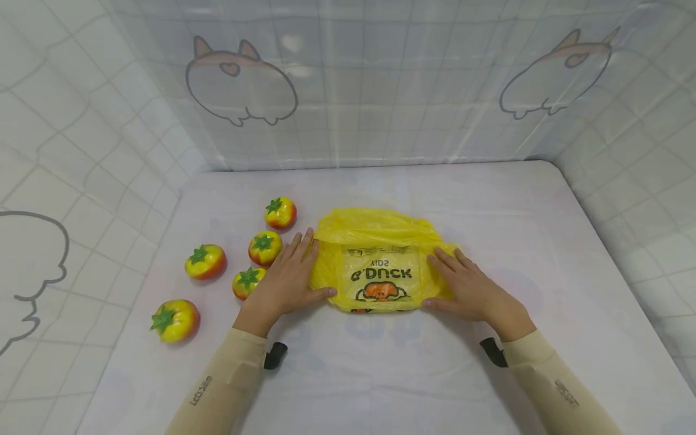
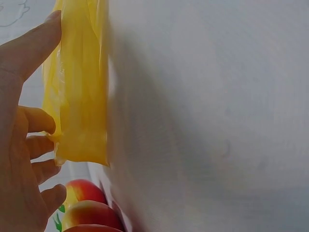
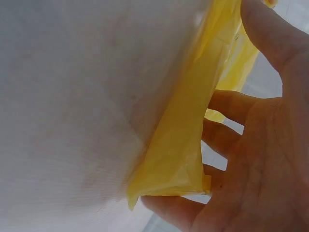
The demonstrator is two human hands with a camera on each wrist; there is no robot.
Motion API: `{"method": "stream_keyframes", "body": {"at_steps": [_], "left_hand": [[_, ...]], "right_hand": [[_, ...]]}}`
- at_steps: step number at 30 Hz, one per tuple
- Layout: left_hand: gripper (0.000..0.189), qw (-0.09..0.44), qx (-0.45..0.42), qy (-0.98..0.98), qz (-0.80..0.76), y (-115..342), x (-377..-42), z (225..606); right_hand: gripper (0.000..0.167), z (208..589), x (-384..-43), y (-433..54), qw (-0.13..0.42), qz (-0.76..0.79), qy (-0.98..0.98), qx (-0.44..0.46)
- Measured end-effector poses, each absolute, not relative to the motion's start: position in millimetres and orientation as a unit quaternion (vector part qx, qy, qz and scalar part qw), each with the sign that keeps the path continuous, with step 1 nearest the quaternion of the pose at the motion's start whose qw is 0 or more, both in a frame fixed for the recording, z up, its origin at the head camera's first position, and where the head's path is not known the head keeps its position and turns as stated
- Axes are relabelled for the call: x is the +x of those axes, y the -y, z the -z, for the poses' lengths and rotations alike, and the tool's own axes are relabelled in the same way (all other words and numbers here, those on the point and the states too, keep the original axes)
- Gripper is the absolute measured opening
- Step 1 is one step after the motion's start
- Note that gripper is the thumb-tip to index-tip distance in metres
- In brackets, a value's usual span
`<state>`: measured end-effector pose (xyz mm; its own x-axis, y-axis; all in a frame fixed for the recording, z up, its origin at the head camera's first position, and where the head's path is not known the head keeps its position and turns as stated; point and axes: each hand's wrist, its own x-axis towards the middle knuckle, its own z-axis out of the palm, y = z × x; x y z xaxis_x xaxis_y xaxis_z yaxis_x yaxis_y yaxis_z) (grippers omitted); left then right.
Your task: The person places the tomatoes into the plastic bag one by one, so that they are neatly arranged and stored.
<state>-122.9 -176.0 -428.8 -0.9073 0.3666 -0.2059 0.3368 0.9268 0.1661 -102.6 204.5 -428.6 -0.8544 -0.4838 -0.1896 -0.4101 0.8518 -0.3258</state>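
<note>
A yellow plastic bag (image 1: pixel 375 266) with black print and an orange duck picture lies flat on the white table (image 1: pixel 380 374). My left hand (image 1: pixel 288 275) rests flat on the bag's left edge, fingers straight, thumb along its near side. My right hand (image 1: pixel 467 287) lies flat on the bag's right edge in the same way. In the left wrist view the bag (image 2: pixel 79 92) sits beside my fingers (image 2: pixel 34 43). The right wrist view shows the bag (image 3: pixel 188 140) against my palm (image 3: pixel 260 145).
Several yellow-red toy tomatoes with green tops lie left of the bag: one (image 1: pixel 280 212) at the back, one (image 1: pixel 264 247) by my left hand, one (image 1: pixel 205 261) further left, one (image 1: pixel 175 319) nearest me. Tiled curtain walls (image 1: pixel 380 78) enclose the table.
</note>
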Motion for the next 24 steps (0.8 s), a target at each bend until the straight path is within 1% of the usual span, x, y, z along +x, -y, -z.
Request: {"method": "stream_keyframes", "body": {"at_steps": [8, 19, 24], "left_hand": [[0.114, 0.111, 0.182, -0.975, -0.065, 176.7, -122.9, 429.9], [0.113, 0.114, 0.184, -0.974, -0.06, 177.5, -121.7, 426.7], [0.112, 0.112, 0.185, -0.974, -0.063, 177.3, -120.9, 426.4]], "right_hand": [[0.097, 425.4, -106.3, -198.6, 0.164, 0.125, -0.951, -0.229], [0.105, 426.7, -108.5, -195.3, 0.189, 0.118, -0.952, -0.211], [0.1, 427.2, -108.7, -194.6, 0.196, 0.114, -0.953, -0.2]]}}
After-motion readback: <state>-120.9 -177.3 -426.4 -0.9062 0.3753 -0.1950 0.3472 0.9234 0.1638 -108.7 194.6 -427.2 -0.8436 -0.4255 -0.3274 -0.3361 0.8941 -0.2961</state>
